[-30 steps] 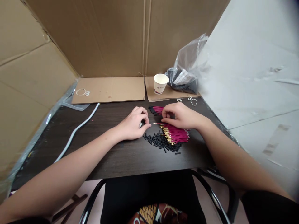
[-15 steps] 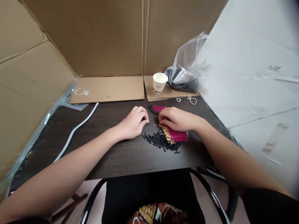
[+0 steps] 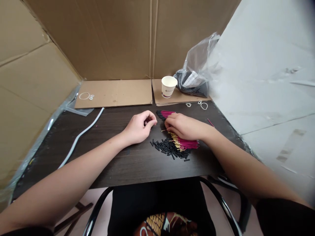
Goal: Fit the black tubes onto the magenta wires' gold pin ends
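My left hand (image 3: 140, 128) is over the table left of the wires, thumb and index fingertips pinched together. Anything between them is too small to make out. My right hand (image 3: 183, 127) is curled, palm down, at the upper edge of a pile of magenta wires with gold tips (image 3: 188, 143). Its fingertips are hidden, so I cannot see what they hold. Short black tubes (image 3: 168, 149) lie loosely heaped below and left of the gold tips. Just beyond my right fingers is a bundle of magenta wires with black ends (image 3: 165, 114).
A paper cup (image 3: 168, 88) and a clear bag of black pieces (image 3: 193, 83) stand on cardboard at the back. White rubber bands (image 3: 203, 106) lie near them. A single magenta wire (image 3: 211, 123) lies at right. A pale cord (image 3: 78, 137) runs along the left.
My left thumb and index finger have come together into a pinch, and the hand has turned slightly. My right hand has shifted a little left, its fingers more bunched.
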`<state>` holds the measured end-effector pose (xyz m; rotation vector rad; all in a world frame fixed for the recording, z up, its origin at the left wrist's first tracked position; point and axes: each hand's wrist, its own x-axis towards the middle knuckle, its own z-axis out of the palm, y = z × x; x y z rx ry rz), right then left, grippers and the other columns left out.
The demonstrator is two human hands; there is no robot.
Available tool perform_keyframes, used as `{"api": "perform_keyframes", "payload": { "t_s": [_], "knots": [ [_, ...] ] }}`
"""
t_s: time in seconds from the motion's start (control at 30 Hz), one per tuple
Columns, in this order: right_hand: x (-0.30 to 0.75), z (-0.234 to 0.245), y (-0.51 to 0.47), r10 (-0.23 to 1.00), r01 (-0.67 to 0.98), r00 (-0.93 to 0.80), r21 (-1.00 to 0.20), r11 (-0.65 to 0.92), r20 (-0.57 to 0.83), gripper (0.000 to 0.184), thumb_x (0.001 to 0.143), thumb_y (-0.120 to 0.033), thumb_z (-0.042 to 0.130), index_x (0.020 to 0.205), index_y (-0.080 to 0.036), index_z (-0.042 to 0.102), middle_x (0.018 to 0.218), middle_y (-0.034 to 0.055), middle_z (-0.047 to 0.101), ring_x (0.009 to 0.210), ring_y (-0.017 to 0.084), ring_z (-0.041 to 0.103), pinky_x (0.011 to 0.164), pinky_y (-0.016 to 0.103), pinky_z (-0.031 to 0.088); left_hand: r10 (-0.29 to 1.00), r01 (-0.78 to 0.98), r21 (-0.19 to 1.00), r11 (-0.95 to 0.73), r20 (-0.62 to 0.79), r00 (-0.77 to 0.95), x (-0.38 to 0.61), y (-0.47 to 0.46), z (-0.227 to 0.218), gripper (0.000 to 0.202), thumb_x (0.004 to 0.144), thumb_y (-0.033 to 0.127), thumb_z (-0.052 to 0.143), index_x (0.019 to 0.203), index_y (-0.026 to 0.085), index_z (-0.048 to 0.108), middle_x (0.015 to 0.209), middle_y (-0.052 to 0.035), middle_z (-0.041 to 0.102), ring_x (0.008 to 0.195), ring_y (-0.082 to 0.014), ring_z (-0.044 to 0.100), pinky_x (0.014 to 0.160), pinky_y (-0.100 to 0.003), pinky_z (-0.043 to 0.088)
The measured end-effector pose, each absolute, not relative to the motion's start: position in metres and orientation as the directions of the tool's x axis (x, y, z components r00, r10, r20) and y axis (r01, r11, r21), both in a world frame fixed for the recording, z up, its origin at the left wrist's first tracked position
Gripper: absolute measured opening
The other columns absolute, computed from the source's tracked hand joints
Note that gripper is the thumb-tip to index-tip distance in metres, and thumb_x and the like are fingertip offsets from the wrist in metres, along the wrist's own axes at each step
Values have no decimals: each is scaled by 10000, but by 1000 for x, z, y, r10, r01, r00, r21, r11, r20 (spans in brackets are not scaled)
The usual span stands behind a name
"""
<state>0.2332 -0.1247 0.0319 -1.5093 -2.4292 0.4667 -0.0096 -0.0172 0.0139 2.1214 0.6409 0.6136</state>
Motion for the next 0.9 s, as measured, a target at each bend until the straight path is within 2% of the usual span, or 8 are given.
{"api": "perform_keyframes", "payload": {
  "t_s": [0.1,0.17,0.23,0.37,0.47,0.9],
  "knots": [
    [231,30,-125,908,856,-413,-308,414,74,118,1093,-156,531,1014,-186,614,1078,137,678,992,281,554,911,413,441,647,198,846,-496,208,733,-8,-15,8,116,989,301,719,1018,190,737,933,-64,779,806,-196,665,776,-362,545],
    [232,32,-126,919,861,-380,-321,394,107,119,1101,-158,516,1020,-198,593,1062,126,681,986,280,555,914,416,433,655,170,868,-467,210,726,-8,-14,5,214,971,301,748,1144,177,775,988,-79,800,851,-205,692,807,-372,568],
    [234,37,-127,922,839,-354,-382,388,158,115,1104,-162,525,1019,-210,588,1015,97,691,953,263,577,907,406,438,657,169,873,-457,203,726,-7,-12,5,276,973,317,758,1205,175,808,1034,-94,827,882,-218,717,843,-390,587],
    [236,44,-127,898,737,-314,-517,436,309,57,1084,-189,609,1041,-217,635,1007,68,726,890,224,636,830,365,484,654,208,848,-487,197,730,-8,-11,6,232,991,368,760,1109,204,873,1077,-89,867,911,-246,752,887,-423,601],
    [234,42,-127,885,707,-271,-547,449,377,41,1060,-186,647,1037,-218,657,988,56,733,858,211,645,788,356,501,657,216,845,-489,193,729,-8,-11,7,225,988,381,768,1087,211,877,1027,-72,870,870,-240,745,860,-416,603],
    [233,38,-125,882,720,-278,-525,453,380,70,1056,-163,625,1014,-218,632,960,44,714,842,196,628,776,346,493,643,214,844,-492,186,742,-7,-14,12,179,980,347,772,1040,208,869,975,-54,856,824,-218,713,825,-389,585]
  ]
}}
